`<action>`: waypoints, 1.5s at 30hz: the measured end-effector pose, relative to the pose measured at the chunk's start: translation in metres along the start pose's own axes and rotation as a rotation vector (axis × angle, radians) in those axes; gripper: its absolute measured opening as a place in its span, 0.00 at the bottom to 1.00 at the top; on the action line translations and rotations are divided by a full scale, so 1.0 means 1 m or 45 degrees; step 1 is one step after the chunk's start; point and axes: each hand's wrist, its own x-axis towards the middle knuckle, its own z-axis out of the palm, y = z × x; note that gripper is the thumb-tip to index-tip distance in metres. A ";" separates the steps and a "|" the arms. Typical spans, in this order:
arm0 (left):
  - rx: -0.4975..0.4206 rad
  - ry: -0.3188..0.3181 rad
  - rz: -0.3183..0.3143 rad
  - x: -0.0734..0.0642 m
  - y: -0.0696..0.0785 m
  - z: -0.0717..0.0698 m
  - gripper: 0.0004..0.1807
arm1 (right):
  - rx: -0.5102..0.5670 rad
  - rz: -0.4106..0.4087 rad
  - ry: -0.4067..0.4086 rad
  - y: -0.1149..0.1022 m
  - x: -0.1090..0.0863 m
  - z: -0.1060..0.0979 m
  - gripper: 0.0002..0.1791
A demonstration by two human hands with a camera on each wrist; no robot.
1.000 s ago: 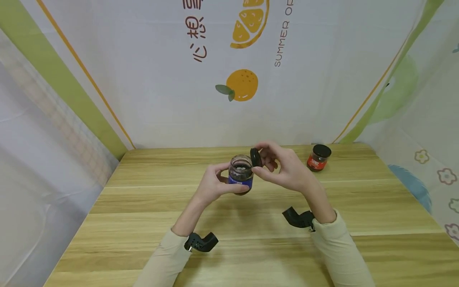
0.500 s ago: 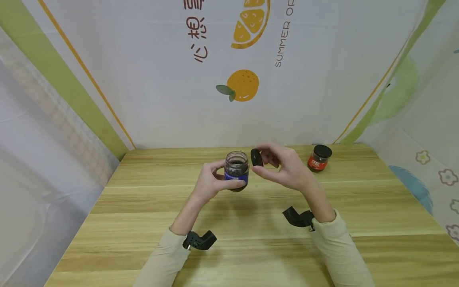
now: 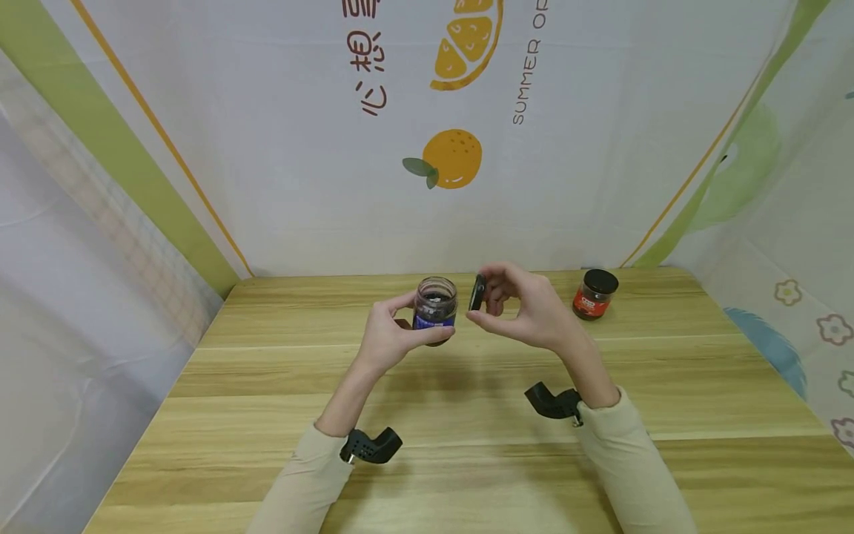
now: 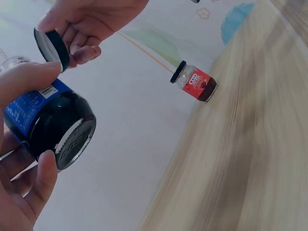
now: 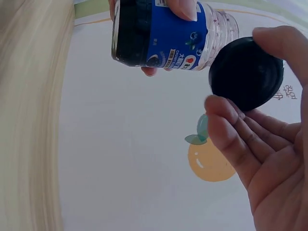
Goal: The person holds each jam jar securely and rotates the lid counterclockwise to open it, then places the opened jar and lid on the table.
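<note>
My left hand grips a glass jar with a blue label, held above the table with its mouth uncovered and dark contents inside. In the right wrist view, the blue label shows a small blueberry picture. Just to the right of the jar's mouth, my right hand pinches a round black lid by its edge between thumb and fingers. The lid stands on its side, apart from the jar. Its pale inner face shows in the left wrist view.
A second jar with a red label and a black lid stands upright at the table's back right. Behind the wooden table hangs a white printed cloth, with more cloth at both sides.
The jar has moved left and slightly up in my left hand, away from the lid. In my right hand the lid has turned so that its inner side faces the jar more.
</note>
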 end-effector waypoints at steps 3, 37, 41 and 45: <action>0.013 0.037 -0.008 0.001 -0.001 -0.001 0.27 | 0.017 0.019 -0.021 0.004 0.000 0.002 0.28; 0.099 0.143 -0.055 0.006 -0.028 -0.010 0.30 | 0.005 0.387 -0.035 0.033 0.000 0.037 0.31; 0.112 0.150 -0.070 0.006 -0.032 -0.011 0.28 | -0.013 0.412 -0.034 0.035 -0.001 0.041 0.30; 0.121 0.150 -0.077 0.007 -0.036 -0.013 0.28 | -0.032 0.438 -0.038 0.038 -0.001 0.044 0.30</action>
